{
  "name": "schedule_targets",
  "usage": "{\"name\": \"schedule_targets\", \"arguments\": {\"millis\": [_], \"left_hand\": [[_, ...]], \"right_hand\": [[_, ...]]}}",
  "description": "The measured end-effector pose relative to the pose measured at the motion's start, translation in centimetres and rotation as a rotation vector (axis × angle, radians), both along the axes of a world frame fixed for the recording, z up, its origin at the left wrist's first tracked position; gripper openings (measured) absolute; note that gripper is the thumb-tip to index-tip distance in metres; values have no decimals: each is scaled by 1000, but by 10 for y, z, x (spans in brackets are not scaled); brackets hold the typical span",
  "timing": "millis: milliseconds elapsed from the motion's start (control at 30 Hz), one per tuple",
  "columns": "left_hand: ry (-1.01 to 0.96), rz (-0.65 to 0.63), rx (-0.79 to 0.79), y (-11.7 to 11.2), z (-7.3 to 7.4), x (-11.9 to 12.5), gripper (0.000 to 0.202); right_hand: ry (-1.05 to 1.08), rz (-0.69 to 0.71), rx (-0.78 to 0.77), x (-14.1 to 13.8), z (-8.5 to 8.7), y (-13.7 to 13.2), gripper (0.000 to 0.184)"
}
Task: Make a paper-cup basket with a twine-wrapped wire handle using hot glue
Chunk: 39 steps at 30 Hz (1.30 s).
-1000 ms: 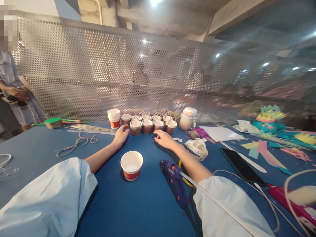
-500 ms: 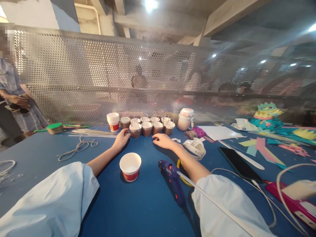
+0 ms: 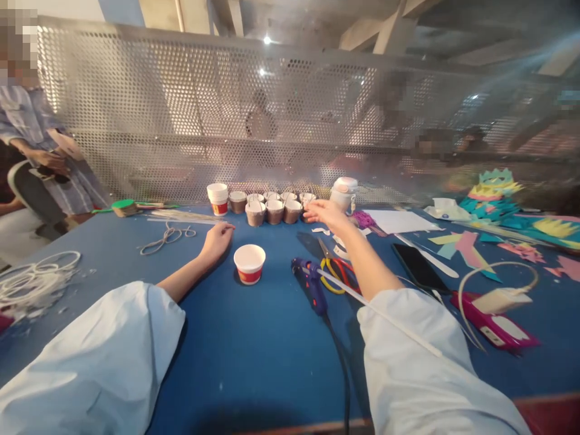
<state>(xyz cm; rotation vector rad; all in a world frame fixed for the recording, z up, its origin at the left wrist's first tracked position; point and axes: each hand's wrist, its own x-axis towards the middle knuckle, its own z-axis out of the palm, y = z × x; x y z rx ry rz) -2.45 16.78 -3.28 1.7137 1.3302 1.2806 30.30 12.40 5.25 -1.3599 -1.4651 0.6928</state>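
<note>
My left hand (image 3: 217, 241) rests on the blue table, fingers loosely bent and holding nothing, in front of the brown-wrapped paper cups (image 3: 256, 214). These cups stand in two rows, with thin handles over their tops. At the right end of the rows, my right hand (image 3: 327, 216) reaches out with fingers extended and apart. It partly hides the last front cup; whether it touches that cup I cannot tell. A single red and white paper cup (image 3: 249, 264) stands upright between my forearms. The blue glue gun (image 3: 316, 289) lies beside my right forearm, a long white glue stick in its back.
Scissors (image 3: 333, 275) lie under my right forearm. A stack of paper cups (image 3: 218, 199) and a lidded jar (image 3: 344, 192) flank the rows. To the right are a phone (image 3: 419, 266), a pink power strip (image 3: 496, 323) and paper scraps (image 3: 471, 249). White cord (image 3: 38, 281) is coiled left.
My right hand has risen from the table and moved right to the end of the cup rows. My left hand has drawn slightly back from the cups. The view has tilted down.
</note>
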Motion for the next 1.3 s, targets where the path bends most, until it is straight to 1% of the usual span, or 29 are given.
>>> {"name": "schedule_targets", "arguments": {"millis": [67,133,233,367,467,567,667,733,800,833,900,967,1133,1200,1300], "left_hand": [[11,-14,0,-13,3,-4,22],[8,-25,-3,-26,4,-7,21],[-12,-48,-16,-47,4,-10,19],[-32,-99,-35,-74,5,-13,15],[-36,-119,-22,-89,9,-14,15],[-33,-129,2,-98,12,-13,20],[-29,-131,11,-100,13,-12,28],[-33,-113,7,-100,13,-12,24],[-43,-89,3,-99,13,-12,13],[-49,-84,-1,-99,13,-12,16],[-63,-106,-18,-101,13,-9,34],[-73,-164,-42,-107,13,-4,52],[-82,-342,-74,-132,14,11,86],[-102,-322,-62,-137,13,17,100],[-150,-254,-39,-135,9,21,106]], "right_hand": [[91,-31,9,3,5,-14,12],[149,-58,9,1,4,-34,13],[177,-93,-4,-7,-9,-68,12],[122,-150,-41,-15,-30,-106,11],[30,-156,-88,-15,-33,-124,16],[-102,-65,-183,-11,-24,-141,18],[-253,120,-323,-10,-11,-158,14],[-329,220,-370,-13,-4,-167,12],[-384,280,-382,-20,-1,-171,12],[-425,301,-376,-24,-1,-171,13],[-540,318,-340,-33,-4,-170,17],[-630,289,-300,-40,-8,-167,21],[-658,175,-255,-46,-18,-160,30],[-663,137,-247,-47,-21,-158,30],[-660,102,-251,-51,-25,-156,29]]}}
